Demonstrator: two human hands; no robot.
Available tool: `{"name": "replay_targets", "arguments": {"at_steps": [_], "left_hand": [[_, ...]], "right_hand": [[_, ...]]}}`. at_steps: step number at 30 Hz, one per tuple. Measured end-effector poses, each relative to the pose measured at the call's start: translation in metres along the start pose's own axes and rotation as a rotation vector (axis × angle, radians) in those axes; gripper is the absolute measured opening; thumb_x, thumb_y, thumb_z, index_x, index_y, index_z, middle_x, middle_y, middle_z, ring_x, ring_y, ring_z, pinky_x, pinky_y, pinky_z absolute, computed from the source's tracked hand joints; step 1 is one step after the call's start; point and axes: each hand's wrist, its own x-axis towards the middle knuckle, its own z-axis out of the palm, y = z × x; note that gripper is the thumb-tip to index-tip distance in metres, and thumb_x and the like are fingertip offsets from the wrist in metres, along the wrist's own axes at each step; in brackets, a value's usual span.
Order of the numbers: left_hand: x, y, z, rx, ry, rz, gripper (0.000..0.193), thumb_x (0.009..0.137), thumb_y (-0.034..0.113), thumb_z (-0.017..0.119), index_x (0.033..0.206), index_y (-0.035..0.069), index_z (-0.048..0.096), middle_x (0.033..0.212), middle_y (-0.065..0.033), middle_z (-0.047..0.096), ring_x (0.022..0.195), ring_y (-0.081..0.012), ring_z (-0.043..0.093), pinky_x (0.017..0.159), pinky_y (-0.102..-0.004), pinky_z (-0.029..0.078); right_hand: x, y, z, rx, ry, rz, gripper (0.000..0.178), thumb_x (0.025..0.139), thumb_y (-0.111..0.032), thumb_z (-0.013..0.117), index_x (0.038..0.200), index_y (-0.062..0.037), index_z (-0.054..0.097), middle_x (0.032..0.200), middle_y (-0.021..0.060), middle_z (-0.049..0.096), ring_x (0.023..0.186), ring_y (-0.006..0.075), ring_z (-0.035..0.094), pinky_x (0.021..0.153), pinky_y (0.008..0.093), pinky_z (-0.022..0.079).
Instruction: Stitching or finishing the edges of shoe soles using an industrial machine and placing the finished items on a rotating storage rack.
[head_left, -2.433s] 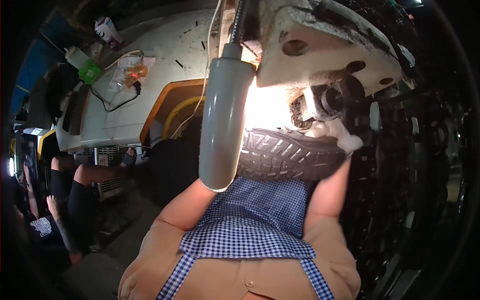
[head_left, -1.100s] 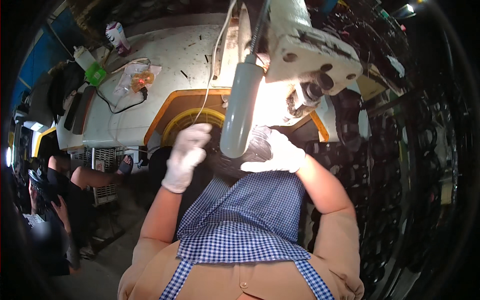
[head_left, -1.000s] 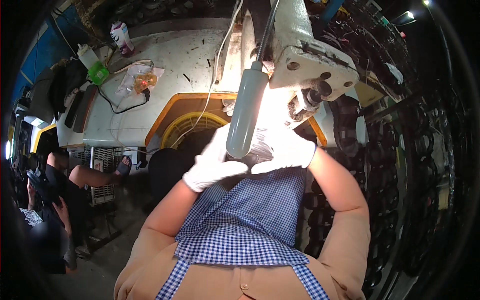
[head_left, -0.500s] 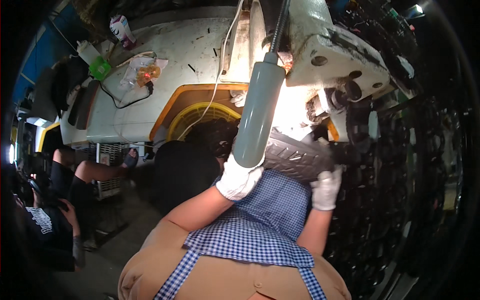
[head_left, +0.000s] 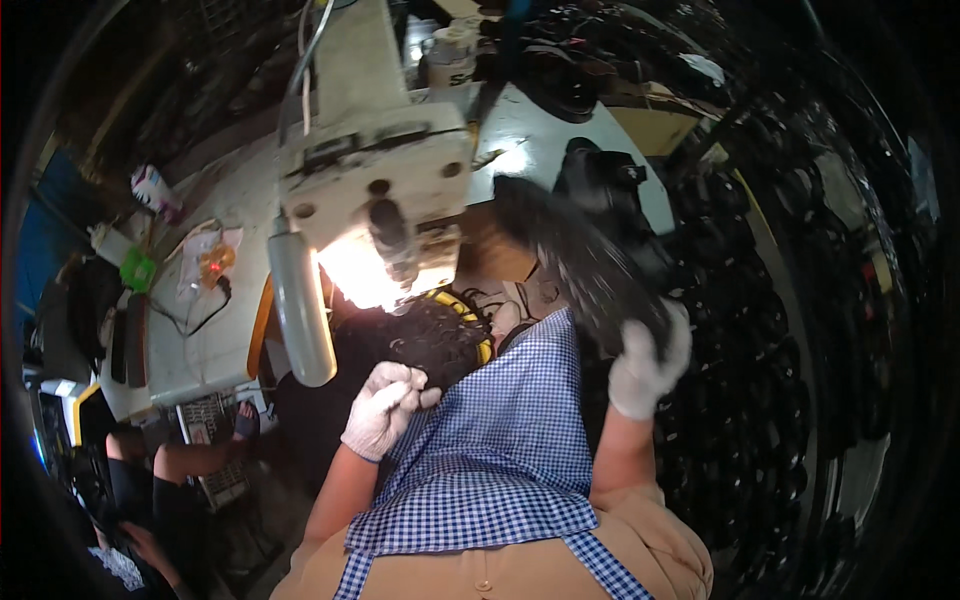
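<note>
Gripping a black shoe sole (head_left: 590, 262) by its near end, the gloved right hand (head_left: 650, 368) holds it aslant, blurred, to the right of the white machine head (head_left: 375, 165). The gloved left hand (head_left: 388, 402) has its fingers curled just beside the checked apron (head_left: 510, 425) — whether they are closed on anything, I cannot tell. A grey cylindrical lamp (head_left: 300, 315) hangs beyond it.
</note>
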Motion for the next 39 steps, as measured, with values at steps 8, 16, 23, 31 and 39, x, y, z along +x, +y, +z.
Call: {"name": "replay_targets", "arguments": {"at_steps": [8,16,23,31,39], "left_hand": [[0.009,-0.020,0.030,0.070,0.140,-0.096,0.009,0.096,0.002,0.060,0.103,0.004,0.064,0.103,-0.0172,0.070,0.068,-0.0151,0.064,0.091,-0.0505,0.058],[0.004,-0.018,0.010,0.064,0.283,-0.131,0.015,0.094,0.001,0.060,0.107,0.006,0.062,0.101,-0.0142,0.069,0.070,-0.0169,0.065,0.080,-0.0454,0.059],[0.029,-0.043,0.045,0.075,-0.079,-0.207,0.031,0.092,0.021,0.073,0.119,0.009,0.062,0.114,-0.0109,0.066,0.098,-0.0216,0.064,0.081,-0.0392,0.052],[0.022,-0.026,0.043,0.018,0.042,-0.048,0.072,0.083,0.030,0.070,0.144,0.001,0.046,0.138,-0.0211,0.058,0.127,-0.0369,0.058,0.110,-0.0527,0.046],[-0.022,0.000,0.037,0.085,0.103,0.147,0.085,0.084,0.041,0.073,0.150,0.001,0.040,0.150,-0.0198,0.049,0.137,-0.0347,0.050,0.116,-0.0515,0.039]], "right_hand": [[0.043,0.154,0.087,-0.804,-0.439,-0.441,0.045,0.073,-0.024,0.078,0.117,-0.0151,0.069,0.110,0.0046,0.063,0.105,0.0288,0.058,0.087,0.0447,0.052],[0.047,0.201,-0.040,-0.921,-0.327,-0.277,0.046,0.075,-0.016,0.075,0.119,-0.0095,0.064,0.123,0.0131,0.063,0.117,0.0348,0.057,0.101,0.0485,0.046],[0.042,0.000,-0.067,-0.117,0.271,0.138,0.034,0.093,-0.015,0.060,0.117,0.0084,0.062,0.114,0.0164,0.065,0.104,0.0279,0.064,0.092,0.0394,0.052],[-0.056,-0.006,-0.037,0.418,-0.281,0.490,0.045,0.076,-0.010,0.060,0.118,0.0057,0.066,0.128,0.0179,0.064,0.111,0.0287,0.065,0.100,0.0378,0.050],[-0.108,-0.010,0.005,1.124,-0.572,0.960,0.117,0.059,-0.007,0.088,0.159,-0.0072,0.027,0.155,0.0149,0.045,0.141,0.0302,0.046,0.116,0.0456,0.039]]}}
